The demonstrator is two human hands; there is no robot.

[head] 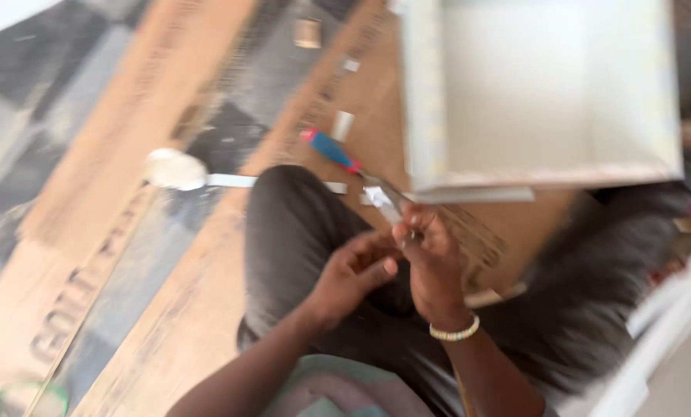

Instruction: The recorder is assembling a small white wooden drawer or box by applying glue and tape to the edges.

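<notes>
Posture: person seated on the floor, dark trousers, knee point(299, 224) raised between the hands and the flattened cardboard point(114, 255).
Left hand point(353, 274): over the lap, fingers curled inward toward the right hand, thumb and forefinger closing on something small; the picture is too blurred to name it.
Right hand point(434, 259): bead bracelet point(455, 333) at the wrist, fingers clenched around a small shiny metal piece point(382, 199) that sticks out above the knuckles.
Metal piece, position: at the top of the right fist, just under the lower edge of the white panel point(546, 93), touching or almost touching its corner; which of the two I cannot tell.
Metal piece, long axis: runs from lower right to upper left, away from the body.
Screwdriver point(331, 150): blue handle with red ends, lying on the cardboard up and left of the metal piece, roughly in line with it; whether its tip meets the piece is hidden by blur.
Nearer hand: the right holds the piece; the left is just beside it, on the lower left, touching the right hand.
Other items: round silver lid point(174, 168) and short pale strips lying on the cardboard, well apart from both hands.
</notes>
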